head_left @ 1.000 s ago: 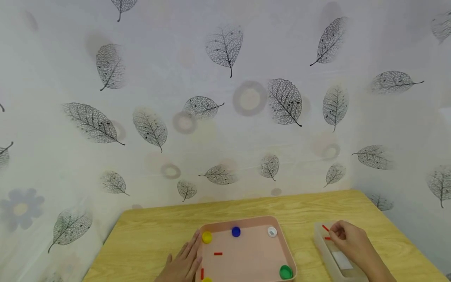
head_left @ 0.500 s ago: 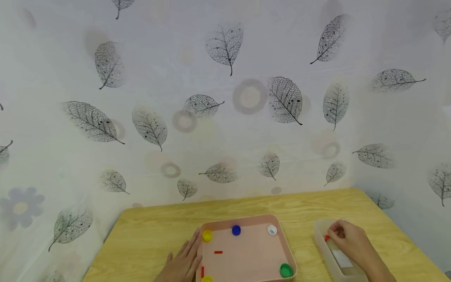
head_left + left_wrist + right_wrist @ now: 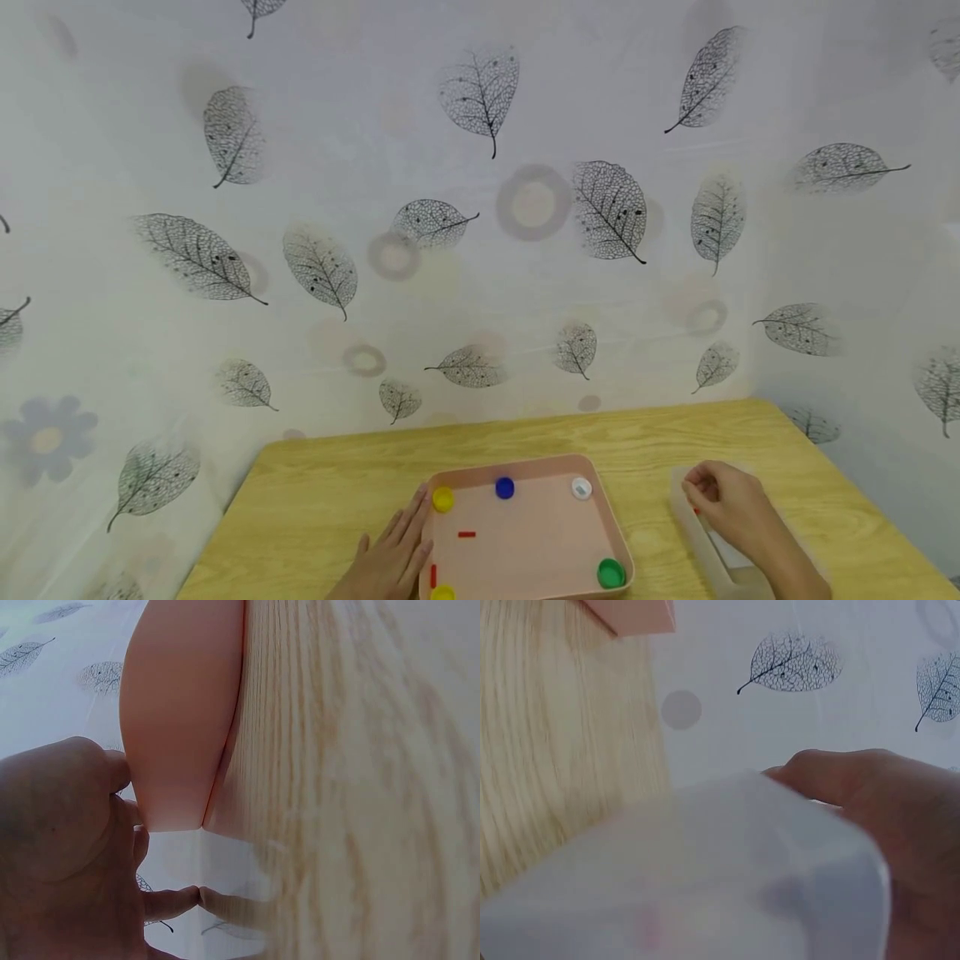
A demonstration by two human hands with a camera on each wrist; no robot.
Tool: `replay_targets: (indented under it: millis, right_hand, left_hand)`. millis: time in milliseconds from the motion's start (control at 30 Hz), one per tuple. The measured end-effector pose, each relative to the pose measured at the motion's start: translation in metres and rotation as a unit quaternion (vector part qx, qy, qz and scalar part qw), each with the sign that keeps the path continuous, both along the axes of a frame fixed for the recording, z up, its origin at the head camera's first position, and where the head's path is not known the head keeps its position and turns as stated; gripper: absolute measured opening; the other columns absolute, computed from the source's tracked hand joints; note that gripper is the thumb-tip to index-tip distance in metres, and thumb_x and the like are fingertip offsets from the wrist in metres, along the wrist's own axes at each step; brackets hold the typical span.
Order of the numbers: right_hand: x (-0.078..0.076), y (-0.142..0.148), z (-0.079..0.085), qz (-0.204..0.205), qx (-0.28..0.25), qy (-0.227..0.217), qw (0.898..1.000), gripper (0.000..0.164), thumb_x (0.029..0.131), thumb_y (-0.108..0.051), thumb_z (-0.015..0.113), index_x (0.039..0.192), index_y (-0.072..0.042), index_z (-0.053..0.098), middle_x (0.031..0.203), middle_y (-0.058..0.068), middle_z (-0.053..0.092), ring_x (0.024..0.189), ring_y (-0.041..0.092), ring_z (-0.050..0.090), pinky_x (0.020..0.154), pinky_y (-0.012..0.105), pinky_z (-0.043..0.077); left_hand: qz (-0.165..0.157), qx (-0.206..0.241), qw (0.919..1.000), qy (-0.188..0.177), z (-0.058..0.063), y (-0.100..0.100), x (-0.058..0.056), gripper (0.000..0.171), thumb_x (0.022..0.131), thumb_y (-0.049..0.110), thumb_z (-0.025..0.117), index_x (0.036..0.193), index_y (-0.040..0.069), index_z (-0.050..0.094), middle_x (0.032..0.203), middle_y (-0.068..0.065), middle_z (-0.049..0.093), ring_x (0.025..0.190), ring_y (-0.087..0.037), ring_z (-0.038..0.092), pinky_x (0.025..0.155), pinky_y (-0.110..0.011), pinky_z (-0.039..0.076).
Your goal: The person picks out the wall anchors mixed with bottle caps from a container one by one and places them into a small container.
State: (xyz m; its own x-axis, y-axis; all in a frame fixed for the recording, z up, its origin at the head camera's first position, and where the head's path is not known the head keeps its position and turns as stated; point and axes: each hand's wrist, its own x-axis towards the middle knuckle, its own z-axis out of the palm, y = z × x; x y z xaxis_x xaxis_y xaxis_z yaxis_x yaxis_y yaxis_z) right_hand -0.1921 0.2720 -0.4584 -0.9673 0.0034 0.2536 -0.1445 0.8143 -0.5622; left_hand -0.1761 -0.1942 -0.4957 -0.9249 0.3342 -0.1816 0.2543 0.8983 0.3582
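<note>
In the head view my left hand [image 3: 386,554] lies with straight fingers against the left wall of a pink tray [image 3: 525,542]. My right hand [image 3: 731,504] is over a whitish translucent box [image 3: 686,521], thumb and fingertips pinched together. A bit of a red stick [image 3: 696,511] shows just under the thumb; the rest is hidden by the hand. Two red sticks lie in the tray, one crosswise [image 3: 467,534] and one red stick [image 3: 433,575] by the left wall. The right wrist view shows the box wall [image 3: 705,862] blurred in front of the right hand [image 3: 900,802].
Round caps sit around the tray's inside: a yellow cap [image 3: 442,500], a blue cap [image 3: 505,488], a white cap [image 3: 581,488], a green cap [image 3: 611,573] and a second yellow cap [image 3: 442,592]. A leaf-patterned wall [image 3: 480,292] rises behind the wooden table [image 3: 322,483].
The right hand, which showed a red stick at its fingertips a second ago, has dipped at the box and shifted slightly left and up. The left hand stays at the tray.
</note>
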Motion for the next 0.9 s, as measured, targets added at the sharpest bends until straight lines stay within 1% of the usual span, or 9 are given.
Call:
replay_targets:
  millis: [67,233,300,367,467,600,667,800,900]
  right_hand:
    - [0.0,-0.005,0.002,0.005,-0.003,0.004,1.0,0.003,0.086,-0.01,0.067,0.084,-0.008,0.065,0.071,-0.006,0.058,0.063,0.003,0.053,0.057,0.022,0.047]
    - [0.0,-0.015,0.007,0.012,-0.003,0.027,1.0,0.004,0.085,-0.008,0.068,0.085,-0.008,0.065,0.073,-0.006,0.059,0.064,0.002,0.054,0.058,0.021,0.049]
    - [0.0,-0.019,0.009,0.018,-0.01,0.034,0.999,0.004,0.085,-0.008,0.069,0.086,-0.009,0.065,0.073,-0.006,0.059,0.064,0.001,0.054,0.058,0.021,0.049]
    - [0.0,-0.023,0.011,0.025,-0.018,0.039,0.999,0.005,0.084,-0.007,0.069,0.085,-0.009,0.065,0.073,-0.007,0.059,0.063,0.001,0.054,0.058,0.021,0.049]
    - [0.001,-0.03,0.014,0.033,-0.027,0.029,0.999,0.004,0.085,-0.008,0.068,0.085,-0.011,0.065,0.074,-0.007,0.059,0.064,0.001,0.053,0.058,0.022,0.049]
    - [0.0,-0.042,0.015,0.046,-0.035,0.007,0.998,0.006,0.086,-0.009,0.068,0.085,-0.012,0.063,0.074,-0.008,0.058,0.064,0.001,0.052,0.059,0.022,0.048]
    - [0.0,-0.049,0.015,0.059,-0.038,0.009,0.998,0.007,0.086,-0.008,0.068,0.084,-0.012,0.063,0.074,-0.009,0.058,0.064,0.001,0.052,0.059,0.022,0.048]
    - [0.0,-0.066,0.012,0.093,-0.043,0.028,0.994,0.011,0.084,-0.005,0.069,0.083,-0.013,0.062,0.074,-0.01,0.057,0.064,0.001,0.051,0.058,0.023,0.049]
    - [0.001,-0.08,0.012,0.125,-0.053,0.021,0.991,0.009,0.085,-0.007,0.068,0.086,-0.014,0.062,0.077,-0.01,0.057,0.066,0.001,0.052,0.06,0.023,0.05]
  left_hand:
    - [-0.002,0.005,1.0,0.001,0.0,0.0,0.0,0.067,0.097,0.061,0.015,0.154,0.026,0.005,0.159,0.004,0.007,0.137,-0.037,0.026,0.087,-0.081,0.014]
    - [-0.026,-0.001,0.9996,-0.013,0.0,-0.003,0.001,0.068,0.099,0.058,0.016,0.154,0.02,0.006,0.159,-0.003,0.006,0.139,-0.037,0.021,0.089,-0.081,0.012]
    - [-0.023,0.003,0.9997,-0.013,0.0,-0.003,0.0,0.067,0.099,0.058,0.016,0.154,0.02,0.007,0.159,-0.004,0.007,0.139,-0.037,0.021,0.09,-0.081,0.012]
    - [-0.011,0.008,0.9999,-0.01,-0.002,-0.003,-0.001,0.066,0.099,0.058,0.015,0.154,0.022,0.008,0.159,-0.002,0.01,0.138,-0.037,0.024,0.09,-0.08,0.013]
    - [-0.004,0.006,1.0,-0.005,-0.004,-0.002,-0.002,0.066,0.098,0.06,0.014,0.154,0.024,0.008,0.159,0.0,0.01,0.138,-0.037,0.025,0.089,-0.081,0.014]
    - [-0.01,0.008,0.9999,0.005,-0.005,-0.003,-0.002,0.065,0.099,0.058,0.014,0.154,0.023,0.007,0.159,0.001,0.006,0.137,-0.038,0.026,0.087,-0.081,0.016]
    - [-0.01,0.017,0.9997,0.015,-0.006,-0.002,-0.003,0.064,0.1,0.057,0.015,0.154,0.024,0.007,0.159,0.003,0.005,0.137,-0.038,0.027,0.086,-0.082,0.017]
    - [-0.012,0.019,0.9996,0.015,-0.006,-0.003,-0.003,0.064,0.1,0.057,0.015,0.154,0.024,0.006,0.159,0.004,0.003,0.137,-0.038,0.026,0.085,-0.082,0.017]
    - [-0.012,0.015,0.9997,0.018,-0.006,-0.002,-0.003,0.064,0.1,0.057,0.015,0.154,0.024,0.006,0.159,0.004,0.003,0.137,-0.038,0.027,0.085,-0.082,0.017]
